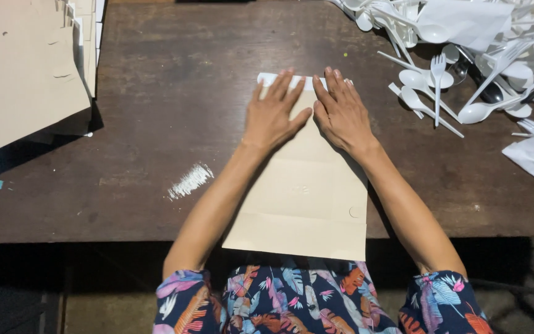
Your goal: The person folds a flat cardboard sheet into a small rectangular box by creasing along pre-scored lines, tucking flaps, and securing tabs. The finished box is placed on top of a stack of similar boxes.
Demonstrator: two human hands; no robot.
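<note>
Upper left: stack of tan paper bags (23, 68) on the dark wooden worktop (156, 93).
Centre: tan paper bag (304, 204) lying flat, its near end over the worktop edge.
Hands: left hand (273, 114) and right hand (341, 111) side by side, fingers spread, palms pressed flat on the bag's far end.
Upper right: heap of white plastic spoons and forks (465, 55).

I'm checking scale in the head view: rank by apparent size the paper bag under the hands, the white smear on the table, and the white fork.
1. Paper bag
2. White fork
3. White smear; close to the fork, so unsure.
</note>
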